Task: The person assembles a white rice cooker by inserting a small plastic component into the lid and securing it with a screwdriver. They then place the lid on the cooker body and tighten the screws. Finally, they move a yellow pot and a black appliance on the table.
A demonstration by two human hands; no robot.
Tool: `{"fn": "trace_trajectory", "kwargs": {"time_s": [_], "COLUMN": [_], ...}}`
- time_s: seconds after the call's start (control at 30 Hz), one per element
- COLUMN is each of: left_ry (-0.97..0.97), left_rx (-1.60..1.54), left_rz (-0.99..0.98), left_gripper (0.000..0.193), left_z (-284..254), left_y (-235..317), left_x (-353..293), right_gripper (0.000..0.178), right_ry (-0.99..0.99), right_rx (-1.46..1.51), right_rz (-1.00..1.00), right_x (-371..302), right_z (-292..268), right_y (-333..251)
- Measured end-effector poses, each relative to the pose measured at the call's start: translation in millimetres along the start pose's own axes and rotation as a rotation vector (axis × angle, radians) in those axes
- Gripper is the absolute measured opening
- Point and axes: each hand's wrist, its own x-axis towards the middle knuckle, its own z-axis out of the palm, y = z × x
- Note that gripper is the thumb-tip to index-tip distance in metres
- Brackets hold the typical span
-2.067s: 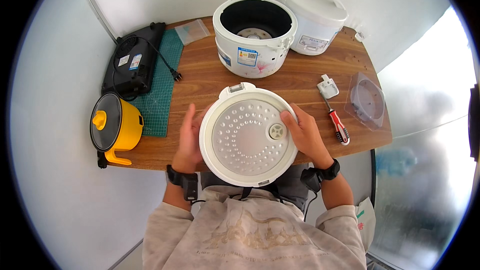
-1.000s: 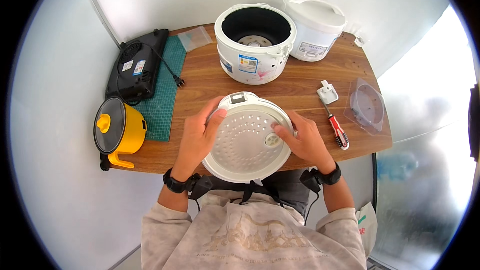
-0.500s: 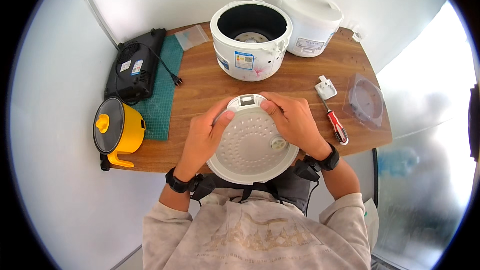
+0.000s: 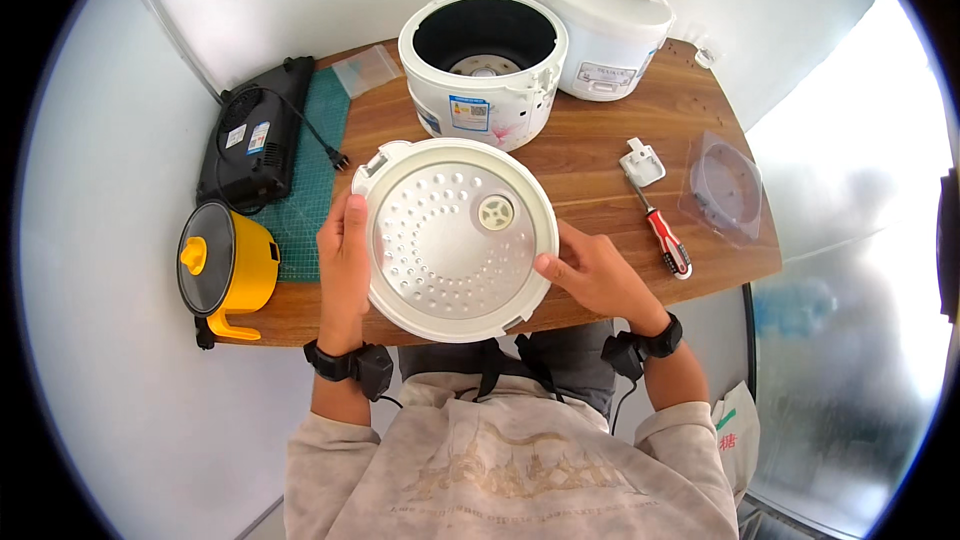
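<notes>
Between my hands is a round white rice cooker lid (image 4: 450,250), its dimpled metal inner side facing up and a small round vent near its upper right. My left hand (image 4: 345,255) grips the left rim, thumb on top. At the right rim, my right hand (image 4: 595,270) holds on with its thumb over the edge and its other fingers mostly hidden beneath. Just beyond the lid stands the lidless rice cooker body (image 4: 470,90), white with a dark interior and a heating plate at the bottom.
A second white rice cooker (image 4: 605,40) stands behind, closed. To the right lie a red-handled screwdriver (image 4: 665,240), a small white plastic part (image 4: 643,164) and a clear round tray (image 4: 725,188). At left are a yellow pot (image 4: 250,260), a black corded appliance (image 4: 255,140) and a green cutting mat (image 4: 320,140).
The lid has turned counterclockwise, its latch end swinging from the far side to the upper left, and has moved away from my body. My hands have shifted to its opposite sides.
</notes>
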Motion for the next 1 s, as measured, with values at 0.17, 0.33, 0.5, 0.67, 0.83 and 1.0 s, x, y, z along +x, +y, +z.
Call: {"fn": "trace_trajectory", "kwargs": {"time_s": [0.17,0.33,0.5,0.67,0.83,1.0], "left_ry": [0.006,-0.029,-0.091,-0.264,-0.44,-0.381], "left_rx": [-0.018,-0.067,-0.369,-0.306,-0.143,-0.148], "left_rz": [-0.112,-0.192,-0.268,-0.412,-0.257,-0.322], "left_gripper": [0.046,0.046,0.052,0.074,0.097,0.1], "left_z": [-1.4,-4.6,-0.6,-10.9,-19.5,-22.0], "left_y": [-16.7,-21.7,-11.0,-16.6,-22.8,-29.4], "left_x": [3.6,3.6,-2.9,-24.6,-46.3,-49.0], "right_gripper": [0.044,0.041,0.042,0.045,0.046,0.044], "right_ry": [-0.012,0.017,0.037,0.065,0.069,0.074], "right_rx": [0.318,0.321,0.435,0.527,0.583,0.479], "right_rz": [0.087,0.154,0.19,0.178,0.193,0.158], "right_x": [0.5,2.2,4.9,2.3,-0.3,-2.9], "right_z": [12.1,14.5,10.8,11.4,12.1,13.2], "right_y": [11.8,8.5,19.7,18.2,23.7,21.0]}}
